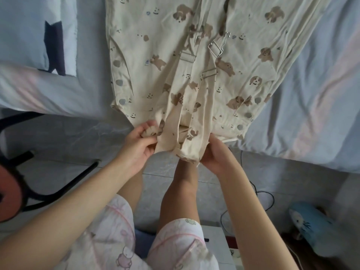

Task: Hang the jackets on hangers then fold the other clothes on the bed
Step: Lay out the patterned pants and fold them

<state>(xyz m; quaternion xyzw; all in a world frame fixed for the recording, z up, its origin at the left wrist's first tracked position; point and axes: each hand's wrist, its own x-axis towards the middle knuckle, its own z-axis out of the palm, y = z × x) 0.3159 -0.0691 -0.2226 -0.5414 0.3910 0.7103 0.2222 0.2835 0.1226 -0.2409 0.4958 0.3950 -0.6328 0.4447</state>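
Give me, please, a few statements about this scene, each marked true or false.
1. The cream printed garment lies spread on the bed. True.
2. The left hand hangs free of the cloth. False: it grips a bunch of the garment's near edge.
3. The right hand holds the garment's near end. True.
4. The blue slipper lies on the bed. False: it is on the floor, to the person's right.

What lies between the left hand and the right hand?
In the head view, the straps of the overalls lie between the left hand and the right hand, hanging off the bed edge.
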